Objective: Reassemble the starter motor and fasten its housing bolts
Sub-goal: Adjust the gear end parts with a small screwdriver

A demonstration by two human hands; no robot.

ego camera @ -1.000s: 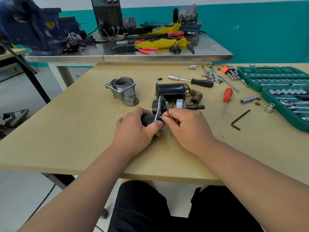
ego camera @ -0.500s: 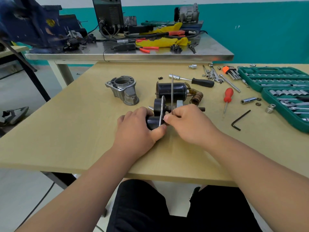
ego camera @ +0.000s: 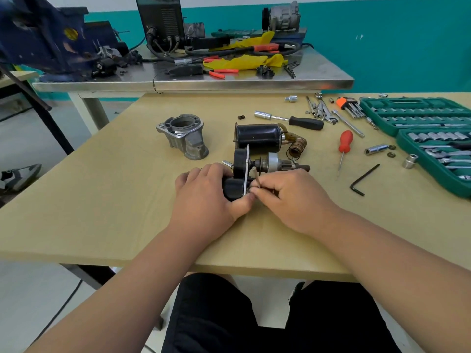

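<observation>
The black starter motor assembly (ego camera: 240,163), with its metal plate and its shaft and pinion (ego camera: 276,164), lies on the wooden table (ego camera: 114,200). My left hand (ego camera: 206,197) grips its lower black cylinder. My right hand (ego camera: 293,197) pinches a thin long bolt (ego camera: 257,180) against the plate. A black cylindrical motor housing (ego camera: 260,137) lies just behind. The grey aluminium nose housing (ego camera: 184,135) stands to the left.
Right of the parts lie a red screwdriver (ego camera: 344,146), a black hex key (ego camera: 363,180), a nut driver (ego camera: 293,120), loose sockets and two green socket-set trays (ego camera: 423,123). A steel bench (ego camera: 193,81) with a blue vise stands behind.
The long bolt, held upright half a second ago, has been lowered to the plate. Both hands stay on the assembly.
</observation>
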